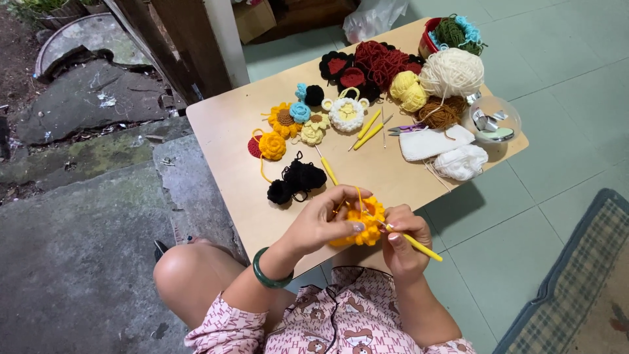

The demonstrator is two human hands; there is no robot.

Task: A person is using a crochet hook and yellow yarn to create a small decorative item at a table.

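Both grips are closed on the work: the left hand [322,219] pinches a yellow crochet piece [362,226] between thumb and fingertips, while the right hand [405,241] holds a yellow crochet hook [419,247] pressed between thumb and forefinger, its handle pointing out to the right and its tip buried in the piece. The piece sits between the two hands, held above the near edge of the light wooden worktop [229,131], and a strand of yellow yarn rises from it toward the far side. A green bangle [267,275] circles the left wrist. Just beyond the hands lie two black crocheted balls [296,181] with loose black thread. Farther back are finished flowers: a yellow one on a red disc [270,145], an orange sunflower [284,118], a small blue rose [300,111] and a white bear-eared flower [346,113]. Two spare yellow hooks [368,130] lie to the right of these, beside a pair of small scissors [405,129]. At the far right stand balls of yarn, cream [451,72], pale yellow [408,90], brown [438,115] and dark red [382,62], with a white cloth [432,142] and a clear round container [491,120] near the right edge. The floor to the right is pale green tile [511,223].
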